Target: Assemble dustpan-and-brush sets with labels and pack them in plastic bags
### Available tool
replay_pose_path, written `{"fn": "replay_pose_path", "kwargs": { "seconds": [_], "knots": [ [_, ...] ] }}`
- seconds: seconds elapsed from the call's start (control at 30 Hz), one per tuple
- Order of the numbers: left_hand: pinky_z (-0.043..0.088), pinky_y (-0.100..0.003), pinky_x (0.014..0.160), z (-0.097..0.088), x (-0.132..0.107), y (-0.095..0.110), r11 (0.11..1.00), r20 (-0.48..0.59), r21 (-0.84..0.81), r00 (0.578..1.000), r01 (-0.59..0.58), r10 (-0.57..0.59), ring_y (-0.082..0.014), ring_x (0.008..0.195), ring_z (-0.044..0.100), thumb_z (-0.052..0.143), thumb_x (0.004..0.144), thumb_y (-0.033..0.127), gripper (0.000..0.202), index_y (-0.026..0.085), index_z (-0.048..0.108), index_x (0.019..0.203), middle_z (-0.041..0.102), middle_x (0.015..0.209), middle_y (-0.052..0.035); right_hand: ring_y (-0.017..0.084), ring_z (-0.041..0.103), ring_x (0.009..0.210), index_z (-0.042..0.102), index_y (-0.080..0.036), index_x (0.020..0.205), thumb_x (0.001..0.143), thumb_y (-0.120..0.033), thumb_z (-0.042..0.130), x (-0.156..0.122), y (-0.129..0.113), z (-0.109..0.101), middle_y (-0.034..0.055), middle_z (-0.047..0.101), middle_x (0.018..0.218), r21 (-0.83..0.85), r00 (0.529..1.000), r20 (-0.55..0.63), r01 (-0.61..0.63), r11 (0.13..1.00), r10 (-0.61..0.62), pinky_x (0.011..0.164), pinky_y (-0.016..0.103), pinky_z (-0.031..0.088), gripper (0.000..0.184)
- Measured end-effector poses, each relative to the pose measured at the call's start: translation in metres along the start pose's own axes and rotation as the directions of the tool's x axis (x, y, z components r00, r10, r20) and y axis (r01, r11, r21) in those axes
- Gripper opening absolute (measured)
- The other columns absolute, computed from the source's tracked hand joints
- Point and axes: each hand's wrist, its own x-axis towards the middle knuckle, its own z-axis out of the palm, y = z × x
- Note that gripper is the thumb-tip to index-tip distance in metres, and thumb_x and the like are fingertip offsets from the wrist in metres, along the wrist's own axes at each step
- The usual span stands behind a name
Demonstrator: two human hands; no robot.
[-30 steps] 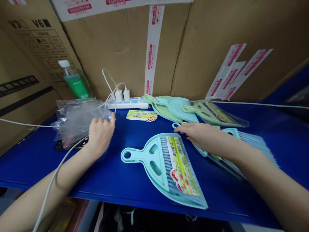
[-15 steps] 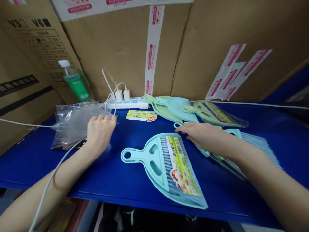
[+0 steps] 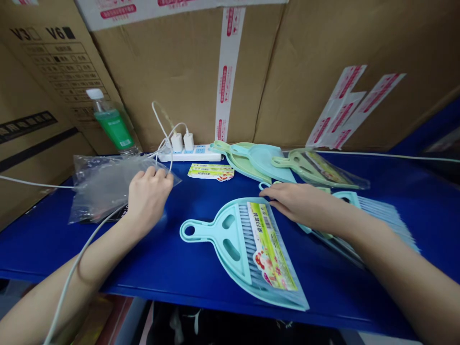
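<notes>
My left hand (image 3: 149, 196) is closed on a clear plastic bag (image 3: 102, 184). The bag lies at the left of the table, and one corner pokes out to the right of my knuckles. A light blue dustpan (image 3: 230, 278) rests in front of me, a brush (image 3: 247, 244) with a printed label card (image 3: 271, 244) nested in it. Beyond the dustpan's far edge, my right hand (image 3: 287, 199) lies low with fingers stretched and thumb apart, close to a blue loop handle (image 3: 264, 186). More dustpans and brushes are partly hidden under that hand and forearm.
Green and blue dustpans (image 3: 262, 160) lie at the back, one green dustpan (image 3: 316, 167) in clear wrap. Loose label cards (image 3: 210, 171) sit before a power strip (image 3: 201, 154) with white cables. A bottle (image 3: 113, 122) leans by cardboard boxes (image 3: 179, 72). A cable crosses my left forearm.
The clear plastic bag has spread and shifted a little left, and its corner now shows right of my left hand. My right hand has barely moved.
</notes>
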Motion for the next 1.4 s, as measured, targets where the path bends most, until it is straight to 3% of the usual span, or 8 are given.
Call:
{"fn": "replay_pose_path", "kwargs": {
  "seconds": [0.3, 0.5, 0.67, 0.83, 1.0, 1.1, 1.23, 1.4],
  "knots": [
    [0.046, -0.033, 0.058, -0.002, -0.007, 0.001, 1.0, 0.053, 0.007, 0.998, -0.03, 0.03, -0.032, 0.09, 0.062, 0.032, 0.078, -0.004, 0.04, 0.009, 0.069, 0.084, 0.068, 0.082, -0.0177, 0.024, 0.07, 0.084, 0.066, -0.016, 0.101, 0.086, -0.009, 0.041, -0.002, 0.001, 0.002, 0.0115, 0.073, 0.1, -0.001, 0.999, -0.044, 0.029, 1.0, -0.029, 0.067, 0.032, 0.052, 0.03],
    [0.042, -0.029, 0.049, -0.002, -0.001, -0.003, 0.996, 0.064, -0.025, 0.995, 0.081, -0.079, -0.0308, 0.083, 0.065, 0.029, 0.082, -0.003, 0.04, 0.009, 0.067, 0.09, 0.065, 0.087, -0.0174, 0.024, 0.07, 0.083, 0.066, -0.015, 0.099, 0.087, -0.009, 0.041, -0.001, 0.001, 0.003, 0.0121, 0.073, 0.099, 0.001, 0.998, -0.049, 0.038, 0.999, -0.037, 0.068, 0.034, 0.052, 0.029],
    [0.044, -0.029, 0.05, -0.01, -0.007, 0.001, 0.998, 0.102, 0.005, 0.993, 0.064, -0.064, -0.0299, 0.084, 0.066, 0.032, 0.085, -0.002, 0.035, 0.009, 0.065, 0.089, 0.064, 0.089, -0.0154, 0.024, 0.07, 0.085, 0.066, -0.015, 0.104, 0.086, -0.008, 0.041, 0.0, 0.001, 0.005, 0.013, 0.072, 0.101, -0.002, 0.997, -0.07, 0.037, 0.999, -0.037, 0.069, 0.034, 0.053, 0.031],
    [0.049, -0.029, 0.054, -0.013, -0.019, 0.015, 0.986, 0.093, -0.058, 0.983, -0.154, 0.159, -0.0267, 0.079, 0.066, 0.039, 0.081, -0.004, 0.032, 0.012, 0.065, 0.088, 0.062, 0.085, -0.0115, 0.024, 0.066, 0.097, 0.062, -0.015, 0.114, 0.094, -0.018, 0.035, 0.007, -0.005, 0.009, 0.0127, 0.07, 0.109, 0.088, 0.984, -0.172, 0.071, 0.994, -0.055, 0.079, 0.037, 0.052, 0.033],
    [0.053, -0.031, 0.06, -0.006, -0.017, 0.019, 0.923, 0.211, -0.161, 0.901, -0.351, 0.379, -0.0237, 0.076, 0.068, 0.043, 0.079, -0.005, 0.032, 0.013, 0.064, 0.096, 0.062, 0.096, -0.0106, 0.024, 0.065, 0.091, 0.062, -0.016, 0.104, 0.095, -0.02, 0.034, 0.014, -0.012, 0.013, 0.0122, 0.068, 0.102, 0.166, 0.988, -0.149, 0.075, 0.983, -0.05, 0.076, 0.037, 0.049, 0.029],
    [0.054, -0.032, 0.065, -0.002, -0.014, 0.014, 0.887, 0.254, -0.214, 0.854, -0.408, 0.454, -0.0223, 0.078, 0.068, 0.043, 0.081, -0.002, 0.032, 0.014, 0.061, 0.102, 0.061, 0.103, -0.0101, 0.023, 0.063, 0.085, 0.06, -0.018, 0.095, 0.094, -0.019, 0.036, 0.017, -0.013, 0.014, 0.0108, 0.067, 0.096, 0.208, 0.995, -0.092, 0.049, 0.977, -0.03, 0.072, 0.035, 0.047, 0.024],
    [0.054, -0.034, 0.069, 0.003, -0.016, 0.008, 0.825, 0.203, -0.285, 0.81, -0.489, 0.55, -0.0227, 0.082, 0.068, 0.042, 0.078, -0.004, 0.036, 0.015, 0.058, 0.104, 0.06, 0.112, -0.0099, 0.022, 0.061, 0.08, 0.053, -0.02, 0.082, 0.092, -0.017, 0.036, 0.02, -0.01, 0.012, 0.0087, 0.064, 0.088, 0.307, 0.998, -0.069, 0.028, 0.951, -0.007, 0.07, 0.033, 0.044, 0.02],
    [0.051, -0.032, 0.06, 0.003, -0.018, 0.004, 0.782, 0.139, -0.339, 0.794, -0.523, 0.591, -0.0189, 0.064, 0.064, 0.038, 0.087, 0.006, 0.022, 0.016, 0.057, 0.093, 0.063, 0.095, -0.0073, 0.018, 0.056, 0.063, 0.04, -0.024, 0.071, 0.091, -0.018, 0.031, 0.019, -0.005, 0.006, 0.0024, 0.058, 0.068, 0.488, 0.992, -0.015, -0.099, 0.867, 0.122, 0.06, 0.028, 0.04, 0.022]
  ]
}}
